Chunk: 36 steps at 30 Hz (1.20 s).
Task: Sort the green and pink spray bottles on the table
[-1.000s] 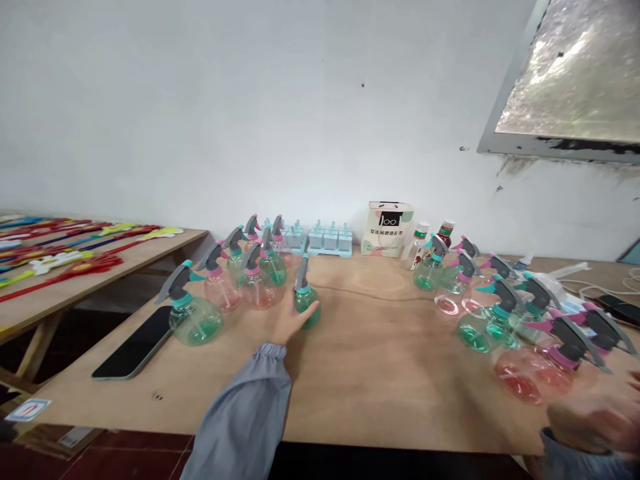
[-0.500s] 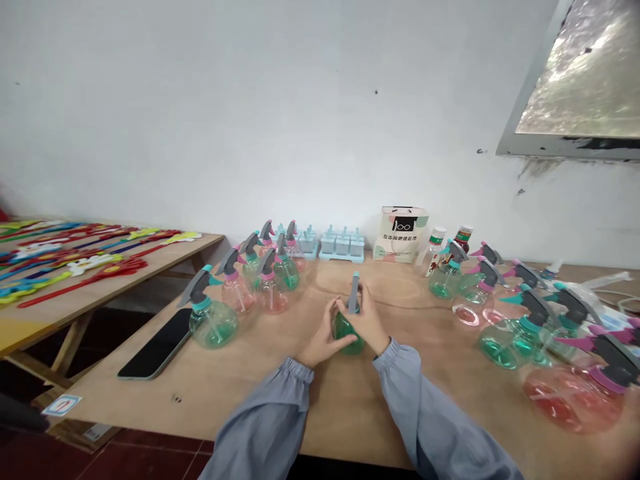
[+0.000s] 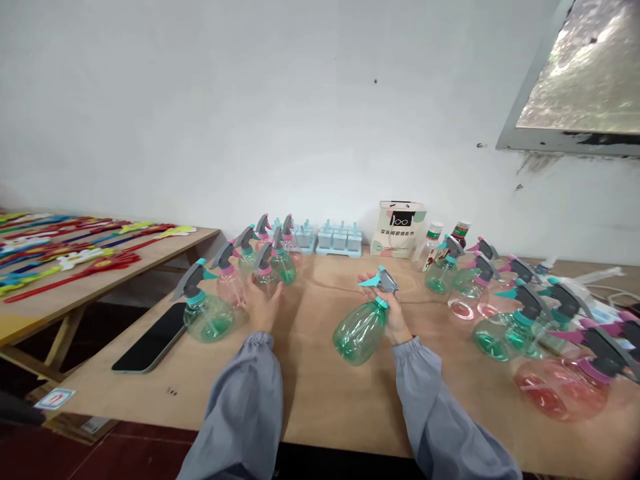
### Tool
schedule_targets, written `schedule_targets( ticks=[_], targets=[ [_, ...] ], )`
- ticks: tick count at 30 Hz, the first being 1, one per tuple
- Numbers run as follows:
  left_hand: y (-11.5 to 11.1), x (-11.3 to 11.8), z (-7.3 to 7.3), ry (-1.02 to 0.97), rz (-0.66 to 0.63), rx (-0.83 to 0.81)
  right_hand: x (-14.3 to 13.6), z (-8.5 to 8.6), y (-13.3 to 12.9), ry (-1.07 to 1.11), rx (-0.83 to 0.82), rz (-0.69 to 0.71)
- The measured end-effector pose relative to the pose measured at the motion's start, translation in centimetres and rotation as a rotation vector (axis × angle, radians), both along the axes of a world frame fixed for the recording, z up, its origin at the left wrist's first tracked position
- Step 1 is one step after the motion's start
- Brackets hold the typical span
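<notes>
My right hand holds a green spray bottle by its neck, just under the grey and teal spray head. The bottle is tilted, its base toward the lower left. My left hand has its fingers around a pink spray bottle with a grey and pink head, in the left group. Close to that hand stand a green bottle with a teal collar, another pink bottle and a green one.
A black phone lies at the left. Light blue moulds, a paper bag and several spray bottles stand at the back and right. Colourful hand-shaped sticks cover another table at the left.
My left hand has let go of the green bottle and moved left to a pink one. My right hand has kept the green bottle, which is now tilted and turned sideways.
</notes>
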<state>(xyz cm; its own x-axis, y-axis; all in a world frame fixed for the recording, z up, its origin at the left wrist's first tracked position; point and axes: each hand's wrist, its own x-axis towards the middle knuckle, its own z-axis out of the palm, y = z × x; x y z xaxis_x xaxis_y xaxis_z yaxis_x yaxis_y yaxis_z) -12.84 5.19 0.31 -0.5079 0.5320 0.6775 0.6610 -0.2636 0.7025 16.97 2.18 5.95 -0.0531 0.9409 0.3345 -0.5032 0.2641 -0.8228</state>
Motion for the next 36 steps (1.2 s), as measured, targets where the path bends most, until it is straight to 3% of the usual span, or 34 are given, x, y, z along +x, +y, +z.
schedule_targets(
  ticks=[3,8,11,14,18,22,27,32,36],
  targets=[
    [-0.5,1.9,-0.7,-0.023,0.152,-0.107,0.2,0.0,-0.1,0.013,-0.016,-0.036],
    [-1.5,5.8,-1.3,0.105,0.007,-0.1,0.9,0.1,-0.3,-0.025,-0.04,-0.135],
    [-1.6,7.0,-1.7,0.14,-0.085,-0.054,0.9,0.2,-0.7,-0.06,-0.027,-0.061],
    [-1.6,7.2,-1.8,0.159,-0.11,-0.062,0.6,0.2,-0.9,-0.055,-0.043,-0.01],
    [-1.6,6.8,-1.8,0.177,-0.125,-0.098,0.5,-0.1,-0.7,-0.007,-0.059,-0.086],
    [-1.6,6.8,-1.7,0.176,-0.143,-0.09,0.6,-0.2,-0.4,-0.011,-0.084,-0.016],
    [-1.7,6.8,-1.7,0.191,-0.153,-0.112,0.7,-0.4,-0.3,0.027,-0.078,-0.097],
    [-1.6,6.8,-1.7,0.205,-0.151,-0.105,0.9,-0.5,-0.2,0.053,-0.099,0.024],
    [-1.5,6.8,-1.8,0.214,-0.151,-0.104,1.1,-0.6,-0.1,0.064,-0.079,-0.053]
  ],
)
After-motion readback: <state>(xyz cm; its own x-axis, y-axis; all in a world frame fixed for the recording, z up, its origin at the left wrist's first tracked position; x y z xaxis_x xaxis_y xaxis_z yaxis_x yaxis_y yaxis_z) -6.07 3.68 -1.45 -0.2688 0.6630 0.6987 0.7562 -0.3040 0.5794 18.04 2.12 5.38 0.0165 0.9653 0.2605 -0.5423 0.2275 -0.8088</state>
